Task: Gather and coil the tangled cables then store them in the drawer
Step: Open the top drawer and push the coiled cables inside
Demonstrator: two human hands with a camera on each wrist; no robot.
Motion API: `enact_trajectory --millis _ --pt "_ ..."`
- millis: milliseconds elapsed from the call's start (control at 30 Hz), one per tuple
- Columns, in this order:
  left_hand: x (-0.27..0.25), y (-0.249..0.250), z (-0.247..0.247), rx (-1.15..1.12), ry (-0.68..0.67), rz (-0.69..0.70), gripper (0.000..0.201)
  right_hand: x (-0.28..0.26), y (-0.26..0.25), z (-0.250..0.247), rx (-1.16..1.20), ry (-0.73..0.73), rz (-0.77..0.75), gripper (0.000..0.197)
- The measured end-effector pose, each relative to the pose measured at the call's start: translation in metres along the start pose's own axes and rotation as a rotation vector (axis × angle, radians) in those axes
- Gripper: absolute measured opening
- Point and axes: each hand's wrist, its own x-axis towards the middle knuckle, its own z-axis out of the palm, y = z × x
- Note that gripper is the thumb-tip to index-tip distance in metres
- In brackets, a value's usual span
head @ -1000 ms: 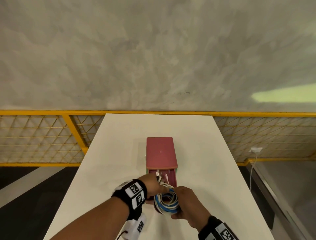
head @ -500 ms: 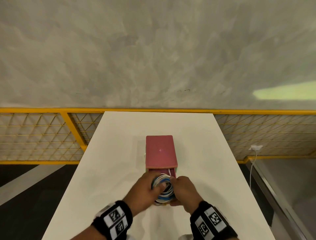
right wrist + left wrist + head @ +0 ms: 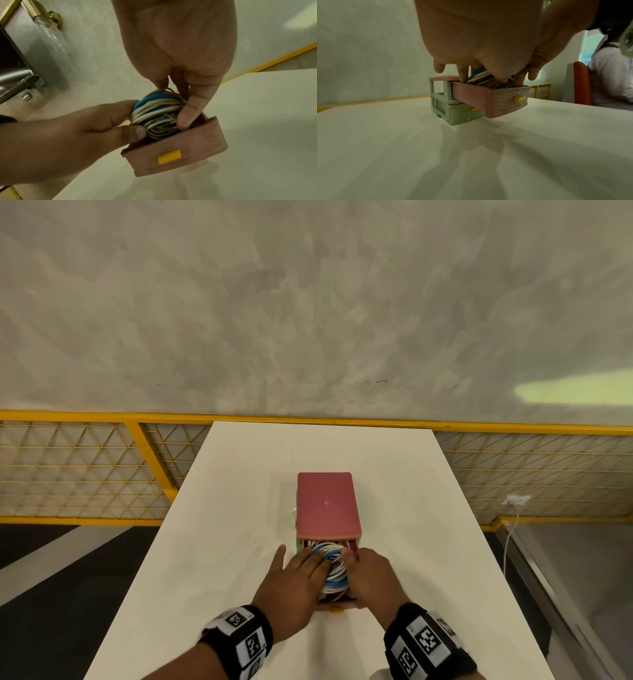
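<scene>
Right wrist view: cable coil (image 3: 157, 112) in the pink drawer (image 3: 188, 152), pinched between left hand (image 3: 72, 136) and right hand (image 3: 176, 44).

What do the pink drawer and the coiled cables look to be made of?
Pink drawer: likely moulded plastic, matt, with a woven-basket pattern pressed into its front and a yellow knob. Coiled cables: smooth, flexible white and blue sheathing, probably rubbery plastic.

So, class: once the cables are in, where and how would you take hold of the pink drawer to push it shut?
Probably the yellow knob on the pink drawer front, approached from the near, open end: it juts out centrally, and the drawer slides straight into the organizer.
</scene>
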Motion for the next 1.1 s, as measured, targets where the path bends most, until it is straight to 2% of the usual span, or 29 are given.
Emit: enact_trajectory --millis 133,233,300,433,567,733,833,933,1000,1033,1100 --pt "0.005 0.001 0.002 0.037 -0.003 -0.019 0.070 0.006 0.004 0.004 -0.016 0.124 -0.076 0.038" --pt "0.006 0.004 0.006 0.026 -0.016 -0.061 0.076 0.006 0.008 0.010 0.121 0.178 -0.039 0.026" --pt "0.003 0.008 0.008 -0.007 -0.009 -0.082 0.072 0.003 0.009 0.011 0.195 0.183 -0.002 0.021" --pt "-0.005 0.015 0.011 -0.079 0.004 -0.125 0.063 0.011 0.010 0.016 -0.135 0.095 -0.074 0.028" --pt "-0.001 0.017 0.008 -0.065 0.033 -0.162 0.052 0.017 0.006 0.011 -0.262 0.066 -0.118 0.028" --pt "0.009 0.024 0.006 -0.047 0.054 -0.174 0.054 0.013 0.015 0.010 -0.319 0.140 -0.156 0.031" --pt "0.013 0.023 0.006 0.008 0.049 -0.134 0.054 0.007 0.024 0.011 -0.286 0.198 -0.296 0.037" --pt "0.016 0.023 0.007 0.059 0.048 -0.104 0.056 0.000 0.031 0.014 -0.425 0.233 -0.452 0.035" --pt "0.013 0.020 0.011 0.048 0.061 -0.114 0.059 -0.006 0.035 0.015 -0.501 0.242 -0.477 0.029" --pt "0.011 0.017 0.012 0.030 0.066 -0.122 0.060 -0.007 0.040 0.014 -0.536 0.244 -0.500 0.033" --pt "0.004 0.013 0.018 0.003 0.085 -0.085 0.065 -0.011 0.055 0.016 -0.601 0.171 -0.530 0.058"
